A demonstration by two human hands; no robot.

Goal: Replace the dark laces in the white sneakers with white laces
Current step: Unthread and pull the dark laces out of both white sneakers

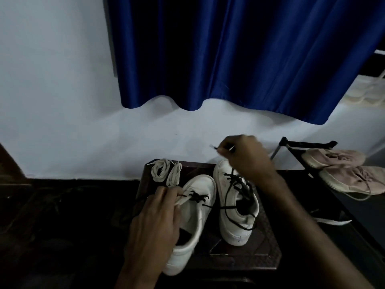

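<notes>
Two white sneakers stand on a small dark table [268, 245]. The left sneaker [198, 207] still has dark lacing near its toe, and a white lace end lies by its eyelets. My left hand [156, 222] rests on its side, fingers pinched at that lace. The right sneaker [233, 205] carries a loose dark lace [231, 197]. My right hand [243, 155] is raised above its toe, pinching a lace end with a pale tip. Two bundles of white laces [166, 174] lie at the table's far left corner.
A blue curtain [239, 55] hangs over the white wall behind. To the right a black rack [308, 144] holds a pair of pinkish sneakers [343, 170]. The floor to the left is dark.
</notes>
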